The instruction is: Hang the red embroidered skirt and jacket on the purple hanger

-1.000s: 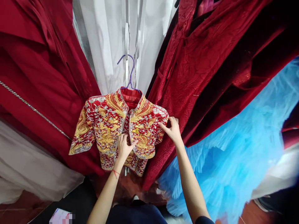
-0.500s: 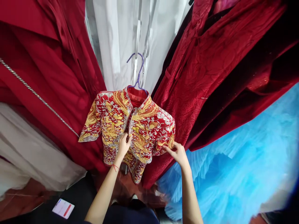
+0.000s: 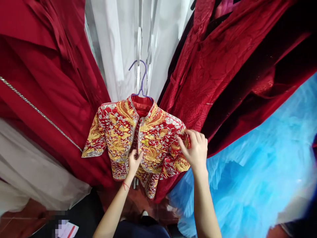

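A red jacket (image 3: 151,145) with dense gold and silver embroidery, a stand collar and short wide sleeves hangs on a purple wire hanger (image 3: 142,82). My left hand (image 3: 134,163) grips the lower front opening of the jacket, its fingertips partly hidden in the fabric. At the upper part of the sleeve on the right, my right hand (image 3: 197,150) rests with thumb and fingers apart, touching the embroidered cloth.
Red gowns (image 3: 56,92) hang on the left, beside pale fabric (image 3: 37,168). Behind the jacket are white drapes (image 3: 109,43). Patterned red dresses (image 3: 223,56) and light blue tulle (image 3: 247,175) fill the right. A phone-like card (image 3: 68,229) lies on a dark surface below.
My right hand has moved up from the sleeve's hem to its upper part, with fingers spread wider. That sleeve now hangs lower and further out. My left hand stays at the front opening.
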The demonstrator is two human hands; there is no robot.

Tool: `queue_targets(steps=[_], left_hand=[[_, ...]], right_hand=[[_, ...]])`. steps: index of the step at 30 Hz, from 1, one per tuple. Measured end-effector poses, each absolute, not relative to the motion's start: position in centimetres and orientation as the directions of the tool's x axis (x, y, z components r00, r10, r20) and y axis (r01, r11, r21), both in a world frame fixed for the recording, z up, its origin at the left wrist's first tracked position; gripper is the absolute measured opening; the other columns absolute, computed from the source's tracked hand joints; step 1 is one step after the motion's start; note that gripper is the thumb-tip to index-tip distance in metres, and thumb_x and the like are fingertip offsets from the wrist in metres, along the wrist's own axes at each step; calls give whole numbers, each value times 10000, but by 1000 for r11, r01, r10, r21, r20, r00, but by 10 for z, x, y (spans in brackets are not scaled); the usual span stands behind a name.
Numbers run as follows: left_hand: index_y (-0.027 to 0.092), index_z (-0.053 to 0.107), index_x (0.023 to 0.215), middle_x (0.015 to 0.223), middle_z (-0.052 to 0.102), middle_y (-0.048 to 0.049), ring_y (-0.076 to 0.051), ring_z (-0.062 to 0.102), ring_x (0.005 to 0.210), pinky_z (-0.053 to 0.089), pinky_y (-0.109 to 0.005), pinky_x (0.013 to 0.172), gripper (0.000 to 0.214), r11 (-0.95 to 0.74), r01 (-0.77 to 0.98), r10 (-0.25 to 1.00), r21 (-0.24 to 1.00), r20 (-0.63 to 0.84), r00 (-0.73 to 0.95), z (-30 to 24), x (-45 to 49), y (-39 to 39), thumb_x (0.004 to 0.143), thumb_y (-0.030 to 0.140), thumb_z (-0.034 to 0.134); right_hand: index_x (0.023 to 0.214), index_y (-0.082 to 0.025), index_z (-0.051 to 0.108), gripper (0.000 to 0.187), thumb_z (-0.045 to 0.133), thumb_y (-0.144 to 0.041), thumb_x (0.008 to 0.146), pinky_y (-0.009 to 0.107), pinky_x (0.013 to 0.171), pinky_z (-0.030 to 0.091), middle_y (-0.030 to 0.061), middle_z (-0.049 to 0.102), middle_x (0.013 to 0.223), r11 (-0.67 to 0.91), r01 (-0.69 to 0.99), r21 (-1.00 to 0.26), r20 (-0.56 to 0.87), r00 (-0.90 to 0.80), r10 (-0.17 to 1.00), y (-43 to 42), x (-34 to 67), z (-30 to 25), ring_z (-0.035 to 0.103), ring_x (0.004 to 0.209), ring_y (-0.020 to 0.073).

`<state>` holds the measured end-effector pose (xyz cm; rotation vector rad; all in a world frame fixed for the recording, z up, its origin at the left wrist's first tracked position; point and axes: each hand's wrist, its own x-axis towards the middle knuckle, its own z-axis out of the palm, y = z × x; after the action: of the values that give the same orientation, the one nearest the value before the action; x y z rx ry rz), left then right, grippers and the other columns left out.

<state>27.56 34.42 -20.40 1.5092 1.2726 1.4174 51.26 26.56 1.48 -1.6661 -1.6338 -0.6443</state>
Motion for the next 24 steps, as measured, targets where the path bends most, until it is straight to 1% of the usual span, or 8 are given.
queue_targets(steps=[2,3,5,8,13,17,20,24], left_hand=[[148,733,912,852,755,-88,-224,691,812,550,-331,786,383,-219,117,976,969,217,24,-215,289,338,771,504,735],[135,749,895,818,759,-89,-232,699,784,558,-332,753,408,-185,91,981,979,178,73,-221,295,336,741,513,758],[116,771,872,789,766,-97,-247,708,766,567,-345,734,441,-120,55,983,991,111,146,-231,303,330,711,526,778],[112,783,924,859,780,-109,-258,720,818,573,-367,790,474,-51,8,979,999,48,198,-241,304,320,719,539,769],[119,772,943,950,783,-127,-279,723,927,563,-401,889,464,5,-57,985,998,5,172,-245,280,296,769,547,728],[134,762,997,1029,781,-126,-289,722,995,558,-401,930,425,16,-88,983,996,1,185,-223,250,283,786,502,744],[142,762,1007,1081,775,-120,-288,724,997,557,-400,940,389,0,-88,981,996,17,195,-193,227,284,789,464,760],[134,759,1032,1049,781,-116,-276,733,926,574,-386,885,402,38,-151,963,988,4,269,-166,197,285,751,416,806]], right_hand=[[1323,-188,547,531,486,-575,965,439,987,393,159,613,1336,163,986,-33,805,-70,588,293,499,39,530,1224,309],[1365,-189,515,562,471,-586,970,434,979,395,160,616,1334,220,975,1,785,-137,604,308,493,50,543,1209,301],[1324,-176,536,532,421,-578,996,393,908,417,139,684,1191,268,964,0,731,-182,657,333,485,63,608,1076,271],[1167,-168,608,480,378,-563,1018,337,808,406,102,717,983,225,974,9,712,-165,683,358,484,67,637,907,235],[1011,-173,638,485,371,-578,1015,295,710,341,65,679,799,152,984,98,781,-170,601,375,491,57,588,736,187],[885,-183,640,490,357,-557,1024,296,661,289,37,630,695,96,982,160,830,-186,526,386,494,50,518,648,162],[864,-180,646,489,358,-538,1031,300,645,268,28,613,670,69,983,169,856,-181,485,393,496,47,491,623,153],[884,-177,658,498,353,-542,1032,307,641,256,26,599,666,64,984,167,852,-176,493,400,499,45,479,622,156]])
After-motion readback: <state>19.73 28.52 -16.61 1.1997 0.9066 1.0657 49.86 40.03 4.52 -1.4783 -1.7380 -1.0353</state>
